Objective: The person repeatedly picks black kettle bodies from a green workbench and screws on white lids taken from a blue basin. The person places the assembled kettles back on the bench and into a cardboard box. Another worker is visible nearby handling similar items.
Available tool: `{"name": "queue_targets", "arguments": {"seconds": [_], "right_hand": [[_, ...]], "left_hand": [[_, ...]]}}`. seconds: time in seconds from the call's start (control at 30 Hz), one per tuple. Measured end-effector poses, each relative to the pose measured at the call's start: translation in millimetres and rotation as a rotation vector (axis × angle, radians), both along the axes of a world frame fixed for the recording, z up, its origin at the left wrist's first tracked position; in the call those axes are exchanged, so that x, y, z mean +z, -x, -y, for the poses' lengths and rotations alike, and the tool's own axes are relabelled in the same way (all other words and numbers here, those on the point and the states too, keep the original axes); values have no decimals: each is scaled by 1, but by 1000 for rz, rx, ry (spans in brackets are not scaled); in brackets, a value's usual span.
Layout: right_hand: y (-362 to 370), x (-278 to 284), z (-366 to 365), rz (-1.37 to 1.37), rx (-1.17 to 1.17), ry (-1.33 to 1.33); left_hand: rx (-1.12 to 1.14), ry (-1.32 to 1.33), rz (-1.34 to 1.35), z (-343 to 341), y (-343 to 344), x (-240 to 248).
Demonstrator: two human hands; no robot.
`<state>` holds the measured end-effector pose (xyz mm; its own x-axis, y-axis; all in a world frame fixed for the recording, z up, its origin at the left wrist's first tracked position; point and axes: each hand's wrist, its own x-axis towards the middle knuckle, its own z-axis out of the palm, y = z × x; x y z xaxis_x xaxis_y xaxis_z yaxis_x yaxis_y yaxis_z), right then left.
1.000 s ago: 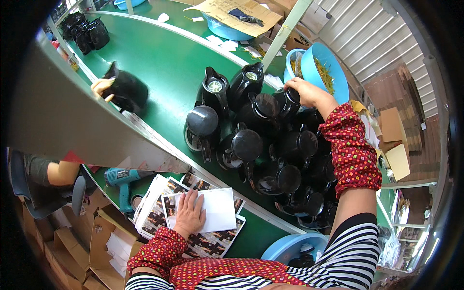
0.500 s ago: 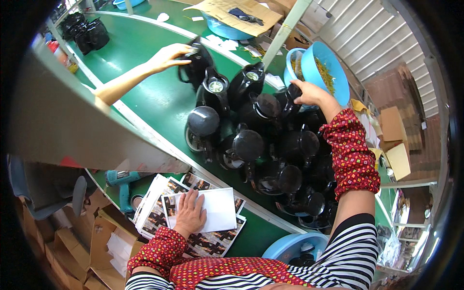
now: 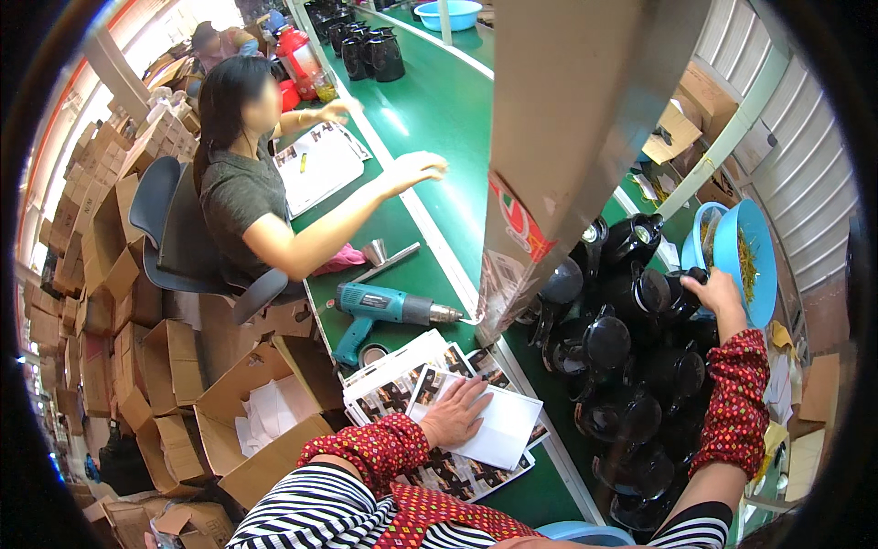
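My left hand [image 3: 455, 416] lies flat, fingers stretched, on a folded white sheet [image 3: 508, 428]. That sheet rests on a stack of colour-printed sheets [image 3: 485, 480] at the near edge of the green bench. Out to the right, my right hand [image 3: 718, 291] is closed around the upper part of a black jug [image 3: 679, 300]; the exact grip is partly hidden. This jug stands at the far right of a tight group of glossy black jugs [image 3: 607, 342] with lids and handles. A post hides part of the group's left side.
A broad post [image 3: 567, 137] rises between me and the far bench. A teal heat gun [image 3: 384, 306] lies left of the sheets. A seated co-worker [image 3: 242, 174] reaches over the bench. Blue basins [image 3: 745, 256] stand far right; open cardboard boxes [image 3: 265, 412] are at lower left.
My view has swung left, bringing the co-worker into sight. The co-worker's hand, earlier at a black jug, is now away from the group. My hands keep their places on the sheet and jug.
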<state>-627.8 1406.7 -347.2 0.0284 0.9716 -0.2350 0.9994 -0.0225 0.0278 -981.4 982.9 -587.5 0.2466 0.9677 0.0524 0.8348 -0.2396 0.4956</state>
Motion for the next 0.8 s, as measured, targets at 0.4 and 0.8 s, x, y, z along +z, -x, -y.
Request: {"name": "queue_targets", "arguments": {"seconds": [0.4, 0.8], "right_hand": [[-22, -18, -14, 4, 182, -12], [55, 9, 47, 77, 93, -210]], "left_hand": [[-5, 52, -4, -11, -6, -2], [2, -6, -2, -10, -5, 9]]}}
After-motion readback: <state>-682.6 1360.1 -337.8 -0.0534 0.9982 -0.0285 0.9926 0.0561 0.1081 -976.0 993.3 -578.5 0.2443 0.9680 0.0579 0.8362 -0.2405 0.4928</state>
